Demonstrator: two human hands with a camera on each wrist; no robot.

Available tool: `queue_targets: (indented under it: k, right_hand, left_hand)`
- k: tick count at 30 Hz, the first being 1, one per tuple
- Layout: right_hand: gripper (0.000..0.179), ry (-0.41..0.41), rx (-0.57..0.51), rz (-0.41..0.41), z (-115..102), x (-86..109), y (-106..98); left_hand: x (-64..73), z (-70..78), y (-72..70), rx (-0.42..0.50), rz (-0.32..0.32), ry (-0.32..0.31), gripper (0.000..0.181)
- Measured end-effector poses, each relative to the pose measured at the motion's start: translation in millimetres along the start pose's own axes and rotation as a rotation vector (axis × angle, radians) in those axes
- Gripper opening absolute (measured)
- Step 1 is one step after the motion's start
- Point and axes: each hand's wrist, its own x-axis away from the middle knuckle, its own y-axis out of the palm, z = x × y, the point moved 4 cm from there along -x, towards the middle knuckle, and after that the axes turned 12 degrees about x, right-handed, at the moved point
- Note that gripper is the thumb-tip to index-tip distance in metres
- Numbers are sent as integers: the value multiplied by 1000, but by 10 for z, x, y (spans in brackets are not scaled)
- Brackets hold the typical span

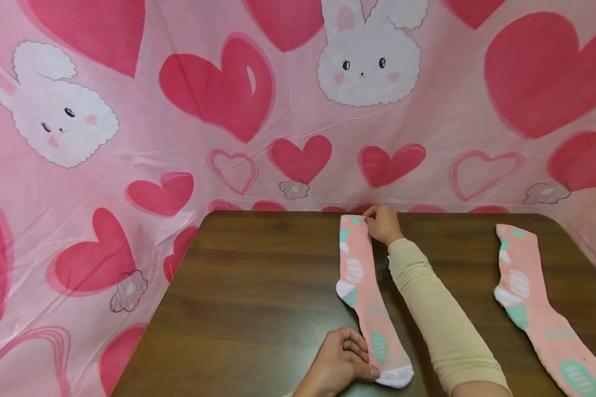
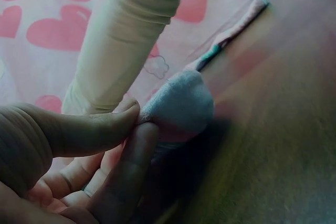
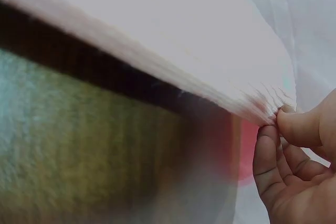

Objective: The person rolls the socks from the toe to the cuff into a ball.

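Note:
A long pink sock (image 1: 365,259) with white heel and toe and green patches lies lengthwise over the table in the head view. At its far end, my right hand (image 1: 383,223) pinches the corner of the cuff. My left hand (image 1: 335,358) grips the near end beside the white toe (image 1: 396,376). In the left wrist view, thumb and forefinger pinch the edge of the white toe (image 2: 181,103). The right wrist view shows the sock's edge (image 3: 231,95) drawn to a point between thumb and fingers (image 3: 268,156).
A matching pink sock (image 1: 526,275) lies to the right on the brown wooden table (image 1: 248,298), its toe cut off by the frame. Behind and left hangs a pink cloth (image 1: 298,121) printed with hearts and rabbits. The table's far edge runs just beyond the right hand.

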Motion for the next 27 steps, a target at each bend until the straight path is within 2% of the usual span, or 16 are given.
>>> queue_targets:
  k: [9,14,19,23,27]
  right_hand:
    - [14,47,20,-59,56,28,85]
    - [14,34,34,-62,71,17,104]
    - [17,-21,46,-96,66,-1,103]
    - [19,-56,61,-98,90,3,27]
    - [18,-69,72,-96,133,26,-118]
  left_hand:
    - [-11,-38,-27,-72,36,-30,36]
    - [-12,-66,-42,-87,64,-27,34]
    - [54,-88,-81,-100,124,-39,30]
    - [104,-5,-93,-76,124,-23,27]
    - [118,154,-8,0,93,11,23]
